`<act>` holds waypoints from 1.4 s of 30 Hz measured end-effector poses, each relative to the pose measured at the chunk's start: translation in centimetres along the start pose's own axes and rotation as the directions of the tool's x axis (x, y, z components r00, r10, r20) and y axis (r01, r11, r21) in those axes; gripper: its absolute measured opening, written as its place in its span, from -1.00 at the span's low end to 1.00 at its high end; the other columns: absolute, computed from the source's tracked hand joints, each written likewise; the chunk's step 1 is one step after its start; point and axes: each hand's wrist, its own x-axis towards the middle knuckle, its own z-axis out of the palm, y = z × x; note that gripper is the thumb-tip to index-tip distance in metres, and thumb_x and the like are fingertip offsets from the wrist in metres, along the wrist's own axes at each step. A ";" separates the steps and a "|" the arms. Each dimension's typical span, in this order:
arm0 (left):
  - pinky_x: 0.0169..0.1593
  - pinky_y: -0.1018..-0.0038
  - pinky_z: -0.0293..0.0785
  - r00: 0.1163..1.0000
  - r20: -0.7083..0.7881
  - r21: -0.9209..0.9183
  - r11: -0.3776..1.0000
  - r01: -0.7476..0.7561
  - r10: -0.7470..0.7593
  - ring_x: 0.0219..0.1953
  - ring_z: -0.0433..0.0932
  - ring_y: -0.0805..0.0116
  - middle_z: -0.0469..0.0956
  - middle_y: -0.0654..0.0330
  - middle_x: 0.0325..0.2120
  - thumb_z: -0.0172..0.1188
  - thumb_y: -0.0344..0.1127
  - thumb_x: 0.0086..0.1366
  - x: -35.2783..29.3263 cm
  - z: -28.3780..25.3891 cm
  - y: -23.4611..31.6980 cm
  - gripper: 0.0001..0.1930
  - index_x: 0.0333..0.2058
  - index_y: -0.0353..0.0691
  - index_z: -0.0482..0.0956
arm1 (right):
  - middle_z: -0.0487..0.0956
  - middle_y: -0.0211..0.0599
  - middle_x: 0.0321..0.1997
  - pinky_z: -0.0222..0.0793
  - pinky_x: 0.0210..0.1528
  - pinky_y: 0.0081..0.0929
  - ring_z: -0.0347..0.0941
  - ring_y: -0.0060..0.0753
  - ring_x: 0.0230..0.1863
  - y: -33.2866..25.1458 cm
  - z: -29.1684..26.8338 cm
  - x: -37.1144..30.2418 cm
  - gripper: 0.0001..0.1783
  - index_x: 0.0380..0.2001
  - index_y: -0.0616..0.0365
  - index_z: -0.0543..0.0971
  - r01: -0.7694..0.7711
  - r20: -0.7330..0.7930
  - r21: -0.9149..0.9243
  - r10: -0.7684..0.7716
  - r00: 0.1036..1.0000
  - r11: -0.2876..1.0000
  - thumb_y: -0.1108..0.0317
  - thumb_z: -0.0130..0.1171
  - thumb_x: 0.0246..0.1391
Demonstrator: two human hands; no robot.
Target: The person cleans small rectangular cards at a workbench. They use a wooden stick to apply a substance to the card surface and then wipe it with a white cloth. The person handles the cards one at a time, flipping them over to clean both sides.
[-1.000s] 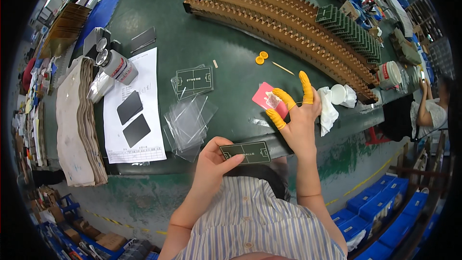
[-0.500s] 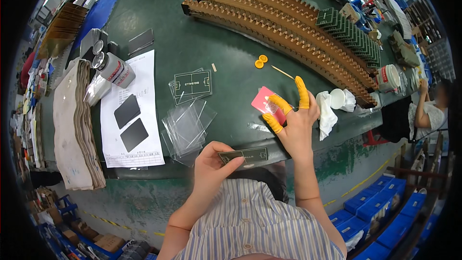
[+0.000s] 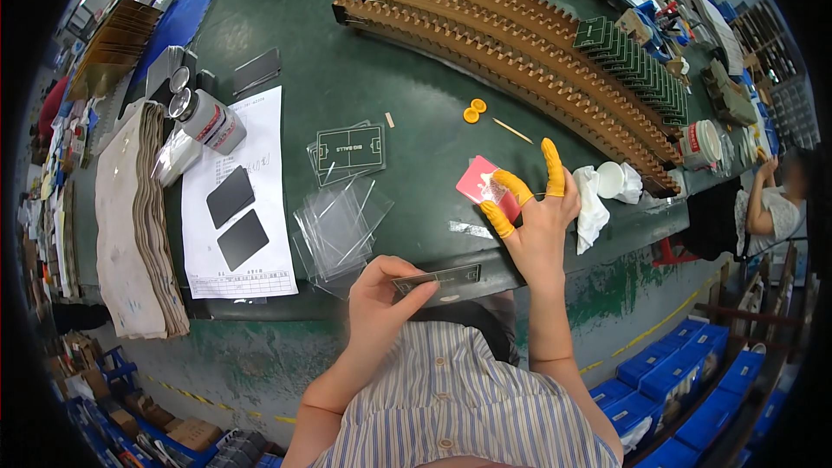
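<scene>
Between its thumb and fingers, my left hand (image 3: 386,289) grips a thin dark green plate (image 3: 455,277) printed with white sports-pitch lines. The plate is tilted so its face shows narrowly, near the table's front edge. My right hand (image 3: 539,224) is open, fingers apart, with yellow finger cots (image 3: 553,165) on its thumb and two fingers. Those fingertips reach over a pink card (image 3: 479,180) with a whitish, shiny patch; whether they touch it I cannot tell. A clear strip (image 3: 470,230) lies just below the card.
Similar plates (image 3: 350,149) and clear sheets (image 3: 334,230) lie left of centre. A toothpick-like stick (image 3: 513,130) and yellow finger cots (image 3: 475,110) lie beyond the card. Slotted wooden racks (image 3: 485,52) hold dark plates (image 3: 637,65). White cloth (image 3: 591,208) is at right, a bottle (image 3: 212,124) at left.
The plate in my left hand has tipped, so its printed face shows more narrowly. My right hand stays over the pink card with only a slight shift of its fingers.
</scene>
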 end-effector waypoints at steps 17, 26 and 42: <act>-0.09 0.41 0.48 0.984 0.043 -0.006 0.985 -0.172 0.172 -0.22 0.57 0.25 0.51 0.14 -0.40 0.20 -0.72 0.03 0.2 0.0 -0.6 -0.79 -0.45 -0.27 0.44 | 0.15 -0.10 0.28 -0.17 0.22 -0.07 -0.03 0.02 0.20 0.1 -0.1 -0.1 -0.60 -0.19 -0.04 0.61 -0.062 -0.064 0.117 0.070 0.996 0.991 0.03 0.26 -0.10; -0.10 0.42 0.47 0.969 0.061 0.025 0.970 -0.241 0.239 -0.18 0.55 0.23 0.52 0.10 -0.36 0.19 -0.70 0.04 -0.1 0.2 -0.6 -0.83 -0.45 -0.30 0.46 | 0.22 -0.15 0.21 -0.04 0.18 -0.23 0.09 -0.11 0.14 0.3 -0.7 -2.6 -0.68 -0.24 0.06 0.60 -0.024 -0.253 0.502 0.173 0.952 0.864 0.17 0.24 -0.08; -0.09 0.34 0.50 0.968 0.053 -0.014 0.969 -0.245 0.245 -0.19 0.54 0.13 0.55 0.01 -0.36 0.16 -0.69 0.07 -0.1 1.0 -0.7 -0.81 -0.43 -0.28 0.37 | 0.33 -0.19 0.01 0.08 -0.01 -0.26 0.11 -0.12 -0.03 -1.9 -3.0 -6.4 -0.70 -0.35 -0.23 0.65 0.190 -0.295 0.500 -0.041 0.955 0.845 0.05 0.32 -0.26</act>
